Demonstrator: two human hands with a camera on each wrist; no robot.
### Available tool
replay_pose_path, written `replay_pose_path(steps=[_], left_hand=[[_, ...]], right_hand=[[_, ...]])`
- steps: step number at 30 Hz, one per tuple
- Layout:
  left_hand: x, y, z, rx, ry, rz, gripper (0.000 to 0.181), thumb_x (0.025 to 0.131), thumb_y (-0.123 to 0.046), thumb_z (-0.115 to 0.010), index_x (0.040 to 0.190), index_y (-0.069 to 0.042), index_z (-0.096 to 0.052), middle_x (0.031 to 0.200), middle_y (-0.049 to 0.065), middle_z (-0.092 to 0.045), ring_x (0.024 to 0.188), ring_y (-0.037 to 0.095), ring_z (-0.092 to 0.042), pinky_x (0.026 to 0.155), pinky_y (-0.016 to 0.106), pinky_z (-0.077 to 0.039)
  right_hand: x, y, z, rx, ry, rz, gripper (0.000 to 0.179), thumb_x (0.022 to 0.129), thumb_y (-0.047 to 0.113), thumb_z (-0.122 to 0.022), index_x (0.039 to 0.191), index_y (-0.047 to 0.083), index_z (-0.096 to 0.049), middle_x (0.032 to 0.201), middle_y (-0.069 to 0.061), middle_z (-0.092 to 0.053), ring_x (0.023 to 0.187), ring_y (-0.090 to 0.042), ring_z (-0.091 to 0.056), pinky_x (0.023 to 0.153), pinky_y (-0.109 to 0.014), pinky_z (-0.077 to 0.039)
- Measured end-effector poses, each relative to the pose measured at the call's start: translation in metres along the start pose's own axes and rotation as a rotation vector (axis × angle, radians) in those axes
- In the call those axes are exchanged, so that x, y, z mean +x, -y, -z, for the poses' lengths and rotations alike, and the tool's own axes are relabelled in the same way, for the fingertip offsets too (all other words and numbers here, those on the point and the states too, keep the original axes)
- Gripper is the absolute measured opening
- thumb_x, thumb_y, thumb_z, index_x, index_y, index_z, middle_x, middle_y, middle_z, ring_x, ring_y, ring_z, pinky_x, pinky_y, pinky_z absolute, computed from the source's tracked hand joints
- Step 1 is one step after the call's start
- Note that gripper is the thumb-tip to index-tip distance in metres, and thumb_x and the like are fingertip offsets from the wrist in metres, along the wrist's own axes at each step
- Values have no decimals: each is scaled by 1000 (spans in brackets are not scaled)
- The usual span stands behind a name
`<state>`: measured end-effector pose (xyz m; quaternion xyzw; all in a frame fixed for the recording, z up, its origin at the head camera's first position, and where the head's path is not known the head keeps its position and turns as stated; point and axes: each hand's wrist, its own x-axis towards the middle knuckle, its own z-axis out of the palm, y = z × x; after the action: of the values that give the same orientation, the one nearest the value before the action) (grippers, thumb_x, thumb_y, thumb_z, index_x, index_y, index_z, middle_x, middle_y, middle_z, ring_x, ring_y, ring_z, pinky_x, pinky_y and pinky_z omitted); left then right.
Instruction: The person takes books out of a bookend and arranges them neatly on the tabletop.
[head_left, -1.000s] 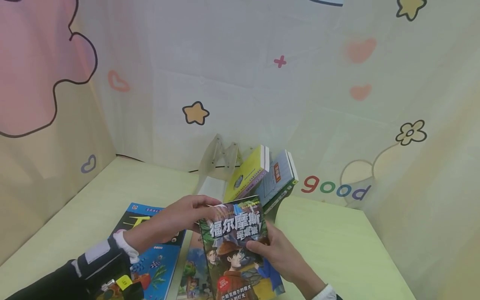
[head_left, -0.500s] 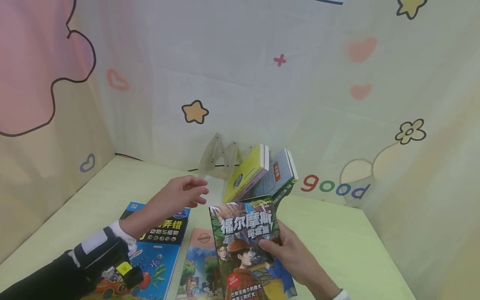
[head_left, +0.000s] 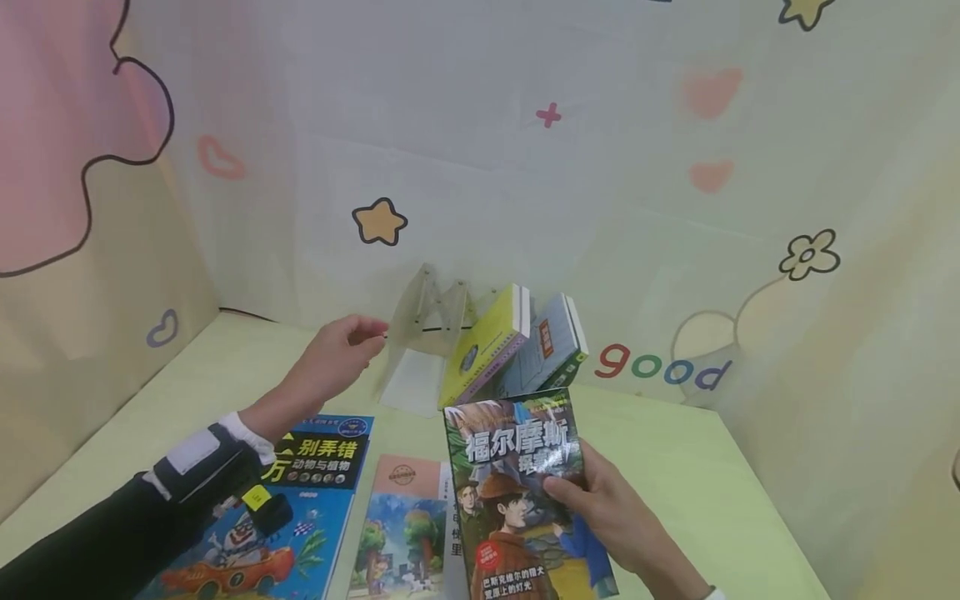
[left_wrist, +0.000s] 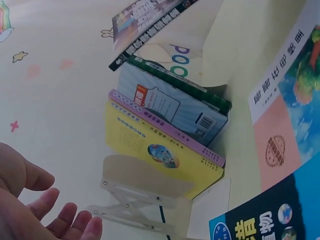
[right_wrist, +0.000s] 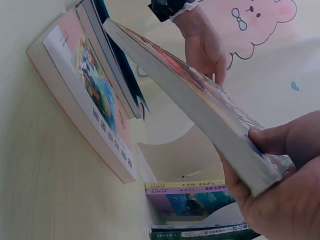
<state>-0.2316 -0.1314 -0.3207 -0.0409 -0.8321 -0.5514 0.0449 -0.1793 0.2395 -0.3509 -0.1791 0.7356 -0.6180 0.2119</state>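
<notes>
My right hand [head_left: 626, 521] grips a comic-style paperback book [head_left: 510, 500] by its right edge, thumb across the front cover and fingers behind. The book is held tilted above the table, its page edges [right_wrist: 185, 105] showing in the right wrist view. My left hand [head_left: 322, 362] is raised, fingers loosely bent and holding nothing, just left of a pale folding bookend [head_left: 408, 375]. Inside that bookend lean a yellow book [head_left: 483, 350], a purple-spined book [left_wrist: 165, 127] and a light blue book [head_left: 540, 346], with a green-spined book [left_wrist: 175, 82] beside them.
Flat on the table [head_left: 645, 467] lie a blue-and-black picture book [head_left: 315, 508] at the front left and a pink-topped book [head_left: 405, 517] right of it. A printed cloth curtain [head_left: 480, 167] hangs behind and along both sides.
My left hand has let go of the paperback and moved up and left to the bookend. The right hand has carried the paperback slightly right, uncovering more of the pink-topped book.
</notes>
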Motion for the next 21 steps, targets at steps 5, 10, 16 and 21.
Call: replay_pose_path(steps=[5, 10, 16, 21], left_hand=[[15, 2, -1, 92, -54, -46, 40, 109, -18, -50, 144, 2, -52, 140, 23, -57, 132, 40, -52, 107, 54, -48], [31, 0, -1, 193, -78, -59, 44, 109, -18, -50, 148, 3, -47, 145, 26, -53, 133, 43, -51, 105, 54, -50], [47, -2, -2, 218, -64, -64, 51, 110, -22, -49, 153, 5, -41, 152, 28, -46, 140, 45, -44, 109, 56, -45], [57, 2, -6, 220, -57, -74, 53, 111, -23, -48, 154, 5, -38, 155, 29, -42, 141, 46, -42, 110, 56, -44]], right_hand=[[-6, 2, 8, 17, -2, -2, 67, 108, 14, -55, 159, -3, -14, 133, -18, -60, 106, -23, -70, 89, -38, -59], [-13, 3, 16, 5, -24, -23, 67, 109, 15, -54, 159, -3, -13, 134, -17, -61, 107, -23, -70, 90, -38, -59], [-22, 4, 26, -14, -62, -55, 69, 109, 17, -55, 161, 1, -12, 138, -18, -58, 111, -24, -68, 92, -38, -58], [-28, 2, 30, -5, -70, -85, 72, 109, 21, -55, 162, 5, -10, 144, -18, -54, 116, -26, -66, 95, -39, -57]])
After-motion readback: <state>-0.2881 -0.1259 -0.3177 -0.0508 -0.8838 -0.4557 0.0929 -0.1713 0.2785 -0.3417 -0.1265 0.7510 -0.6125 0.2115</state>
